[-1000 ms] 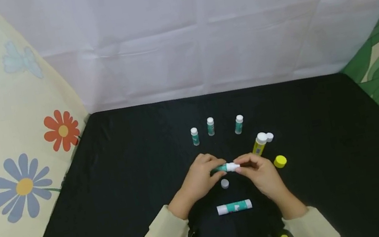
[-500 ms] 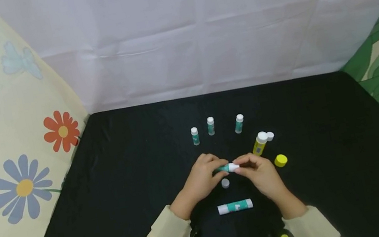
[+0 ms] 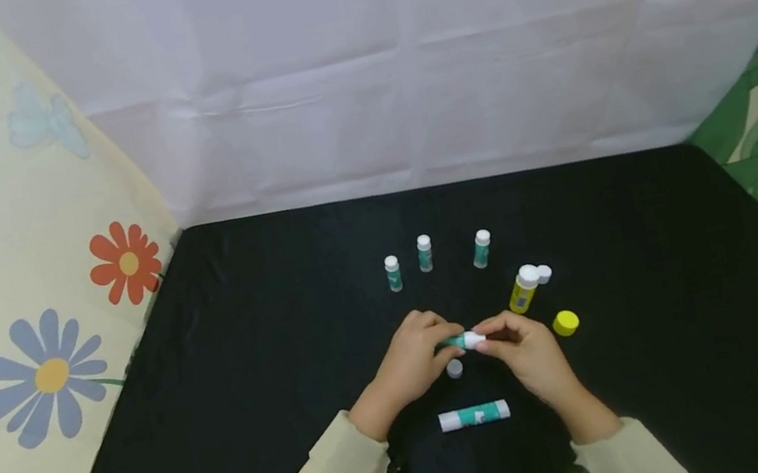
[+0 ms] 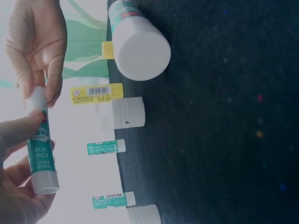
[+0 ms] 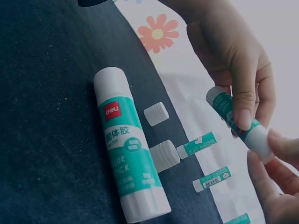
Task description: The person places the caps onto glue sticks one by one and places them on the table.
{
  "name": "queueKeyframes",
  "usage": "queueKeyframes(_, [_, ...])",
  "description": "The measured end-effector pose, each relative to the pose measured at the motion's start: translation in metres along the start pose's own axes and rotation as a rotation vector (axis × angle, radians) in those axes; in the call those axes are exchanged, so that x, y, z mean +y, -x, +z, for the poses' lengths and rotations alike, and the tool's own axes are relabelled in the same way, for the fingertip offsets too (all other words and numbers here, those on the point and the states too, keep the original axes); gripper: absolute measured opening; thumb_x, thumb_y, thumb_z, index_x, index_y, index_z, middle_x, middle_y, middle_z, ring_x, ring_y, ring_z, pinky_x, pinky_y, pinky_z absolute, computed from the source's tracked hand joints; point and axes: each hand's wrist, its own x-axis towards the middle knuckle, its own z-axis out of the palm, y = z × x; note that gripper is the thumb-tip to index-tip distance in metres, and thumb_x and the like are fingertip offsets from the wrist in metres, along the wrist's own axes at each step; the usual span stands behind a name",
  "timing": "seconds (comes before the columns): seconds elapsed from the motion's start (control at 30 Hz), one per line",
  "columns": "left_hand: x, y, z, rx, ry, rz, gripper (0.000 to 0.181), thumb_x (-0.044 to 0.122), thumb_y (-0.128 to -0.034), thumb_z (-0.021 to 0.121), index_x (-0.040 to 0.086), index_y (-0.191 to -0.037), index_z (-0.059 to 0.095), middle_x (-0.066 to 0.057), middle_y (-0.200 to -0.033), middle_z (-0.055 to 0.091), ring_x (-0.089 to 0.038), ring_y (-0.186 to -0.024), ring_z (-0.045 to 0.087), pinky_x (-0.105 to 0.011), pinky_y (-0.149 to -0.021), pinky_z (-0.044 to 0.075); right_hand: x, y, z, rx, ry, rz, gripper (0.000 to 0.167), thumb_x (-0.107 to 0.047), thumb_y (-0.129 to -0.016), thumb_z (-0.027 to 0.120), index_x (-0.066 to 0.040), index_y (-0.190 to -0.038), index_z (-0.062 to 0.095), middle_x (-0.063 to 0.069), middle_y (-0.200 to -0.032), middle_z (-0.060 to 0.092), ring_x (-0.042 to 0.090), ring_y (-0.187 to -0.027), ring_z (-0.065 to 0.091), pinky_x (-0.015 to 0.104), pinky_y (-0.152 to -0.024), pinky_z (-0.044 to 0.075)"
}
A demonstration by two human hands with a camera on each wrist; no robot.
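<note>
Above the middle of the table, both hands hold one green-and-white glue stick point(image 4: 41, 149). My left hand point(image 3: 410, 358) grips its green body between thumb and fingers. With thumb and fingertips, my right hand point(image 3: 532, 351) pinches the white end point(image 3: 474, 340), partly covering it. In the left wrist view, the other white end of the stick pokes out below the left hand. A larger green-and-white glue stick point(image 5: 124, 144) lies on its side nearer the body. Between it and the hands, a small white cap point(image 3: 455, 368) rests on the black cloth.
Three small green glue sticks with white caps, at left point(image 3: 393, 274), middle point(image 3: 424, 254) and right point(image 3: 481, 250), stand farther back. Right of them is a yellow glue stick point(image 3: 522, 296) with a white cap point(image 3: 545, 274) beside it. A yellow cap point(image 3: 565, 323) sits near the right hand.
Both hands have shifted very slightly right and toward the body with the glue stick, keeping their hold. The things on the table have stayed in place.
</note>
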Motion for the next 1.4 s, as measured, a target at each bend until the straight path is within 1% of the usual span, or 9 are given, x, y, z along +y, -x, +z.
queueKeyframes(0.37, [0.002, -0.001, 0.009, 0.015, 0.02, -0.004, 0.016, 0.016, -0.0771, 0.065, 0.011, -0.093, 0.066, 0.002, -0.085, 0.056, -0.01, -0.078, 0.046, -0.017, -0.069, 0.037, 0.001, 0.003, 0.001, 0.076, 0.021, 0.126, 0.012, 0.009, -0.072, 0.062, 0.01, -0.084, 0.06, 0.017, -0.083, 0.06, 0.008, -0.068, 0.054, 0.019, -0.062, 0.046])
queueKeyframes(0.5, [0.002, -0.002, 0.015, -0.032, 0.024, -0.027, 0.017, 0.018, -0.0786, 0.063, 0.011, -0.094, 0.065, 0.002, -0.087, 0.057, -0.009, -0.079, 0.046, -0.016, -0.069, 0.037, 0.006, 0.004, -0.002, 0.059, 0.06, 0.165, 0.012, 0.007, -0.074, 0.062, 0.008, -0.086, 0.059, 0.017, -0.084, 0.06, 0.008, -0.069, 0.054, 0.019, -0.063, 0.045])
queueKeyframes(0.7, [0.002, -0.004, 0.02, -0.12, -0.011, -0.06, 0.018, 0.021, -0.079, 0.063, 0.013, -0.094, 0.064, 0.004, -0.087, 0.057, -0.007, -0.077, 0.048, -0.015, -0.068, 0.037, 0.014, 0.007, -0.008, -0.01, 0.144, 0.208, 0.015, 0.0, -0.077, 0.062, 0.004, -0.091, 0.059, 0.012, -0.085, 0.06, 0.009, -0.073, 0.054, 0.021, -0.065, 0.044])
queueKeyframes(0.83, [0.0, -0.007, 0.023, -0.132, -0.069, -0.088, 0.017, 0.024, -0.0782, 0.063, 0.015, -0.093, 0.063, 0.005, -0.085, 0.058, -0.007, -0.074, 0.05, -0.019, -0.066, 0.039, 0.017, 0.007, -0.014, -0.03, 0.198, 0.225, 0.018, -0.001, -0.078, 0.061, 0.002, -0.095, 0.058, 0.012, -0.089, 0.059, 0.013, -0.077, 0.055, 0.02, -0.067, 0.044])
queueKeyframes(0.93, [-0.003, -0.01, 0.023, -0.139, -0.096, -0.131, 0.016, 0.025, -0.0773, 0.064, 0.015, -0.091, 0.064, 0.005, -0.083, 0.059, -0.008, -0.072, 0.051, -0.022, -0.065, 0.04, 0.017, 0.005, -0.021, -0.021, 0.254, 0.222, 0.019, -0.001, -0.079, 0.06, 0.003, -0.097, 0.058, 0.013, -0.092, 0.059, 0.015, -0.081, 0.055, 0.02, -0.069, 0.044])
queueKeyframes(1.03, [-0.005, -0.011, 0.024, -0.157, -0.093, -0.161, 0.016, 0.024, -0.0763, 0.065, 0.015, -0.089, 0.064, 0.005, -0.081, 0.059, -0.009, -0.07, 0.052, -0.023, -0.064, 0.041, 0.017, 0.006, -0.033, -0.002, 0.327, 0.196, 0.018, -0.002, -0.079, 0.06, 0.002, -0.096, 0.058, 0.014, -0.093, 0.06, 0.015, -0.082, 0.055, 0.02, -0.068, 0.044])
queueKeyframes(1.13, [-0.008, -0.015, 0.026, -0.183, -0.09, -0.173, 0.014, 0.023, -0.0753, 0.067, 0.015, -0.087, 0.063, 0.005, -0.078, 0.058, -0.007, -0.068, 0.052, -0.021, -0.062, 0.041, 0.018, 0.006, -0.047, 0.009, 0.401, 0.158, 0.018, -0.003, -0.078, 0.061, 0.002, -0.095, 0.058, 0.015, -0.092, 0.061, 0.014, -0.081, 0.056, 0.019, -0.067, 0.044])
queueKeyframes(1.27, [-0.012, -0.025, 0.028, -0.227, -0.112, -0.187, 0.013, 0.022, -0.0756, 0.066, 0.016, -0.086, 0.061, 0.005, -0.076, 0.055, -0.007, -0.066, 0.051, -0.02, -0.059, 0.041, 0.018, 0.0, -0.066, 0.039, 0.475, 0.103, 0.018, -0.003, -0.079, 0.06, 0.003, -0.096, 0.057, 0.015, -0.09, 0.06, 0.012, -0.08, 0.055, 0.017, -0.066, 0.044])
queueKeyframes(1.4, [-0.015, -0.034, 0.028, -0.272, -0.143, -0.188, 0.013, 0.022, -0.0769, 0.065, 0.015, -0.088, 0.062, 0.003, -0.078, 0.053, -0.009, -0.068, 0.05, -0.021, -0.058, 0.041, 0.018, -0.004, -0.079, 0.082, 0.514, 0.072, 0.019, -0.004, -0.079, 0.061, 0.004, -0.096, 0.057, 0.016, -0.088, 0.06, 0.002, -0.074, 0.053, 0.016, -0.064, 0.043])
